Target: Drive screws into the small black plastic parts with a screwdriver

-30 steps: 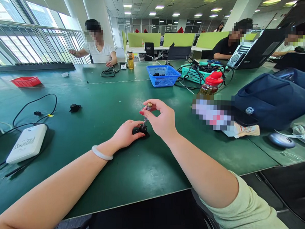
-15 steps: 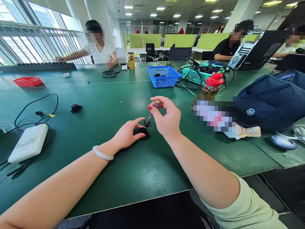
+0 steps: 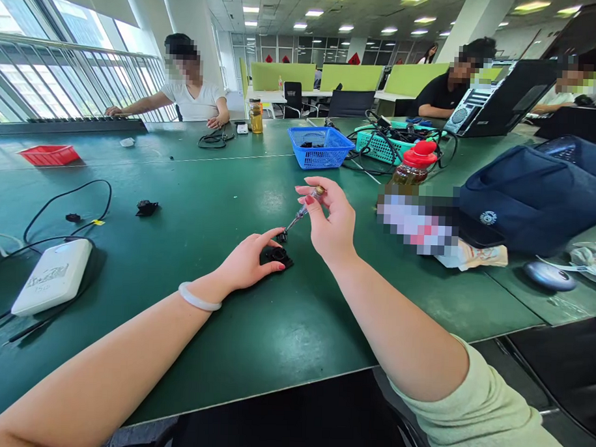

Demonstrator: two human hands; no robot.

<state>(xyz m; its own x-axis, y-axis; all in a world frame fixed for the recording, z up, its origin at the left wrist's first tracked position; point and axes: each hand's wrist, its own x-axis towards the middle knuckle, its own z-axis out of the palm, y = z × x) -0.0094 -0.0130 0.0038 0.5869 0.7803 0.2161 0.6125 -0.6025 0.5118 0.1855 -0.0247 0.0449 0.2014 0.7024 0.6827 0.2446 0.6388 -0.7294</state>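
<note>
In the head view, my right hand (image 3: 336, 226) pinches a screwdriver (image 3: 304, 209) with a clear handle and thin metal shaft. The screwdriver tilts down to the left, its tip at a small black piece (image 3: 282, 236) beside my left index fingertip. My left hand (image 3: 244, 263) is curled around a black part (image 3: 279, 255) on the table, thumb on its near side and index finger stretched past its far side. A round shape shows on top of this part; the fingers partly hide it.
On the green table (image 3: 200, 350) lie a white box with cables (image 3: 54, 277), small black pieces (image 3: 147, 208) and a red tray (image 3: 49, 155). Farther off stand a blue basket (image 3: 321, 149) and a red-lidded bottle (image 3: 417, 159). A navy bag (image 3: 534, 192) sits right. Other people sit around.
My right hand has risen slightly, and the screwdriver now leans more, with its handle farther right. More of the black part shows beneath. My left hand stays nearly in place.
</note>
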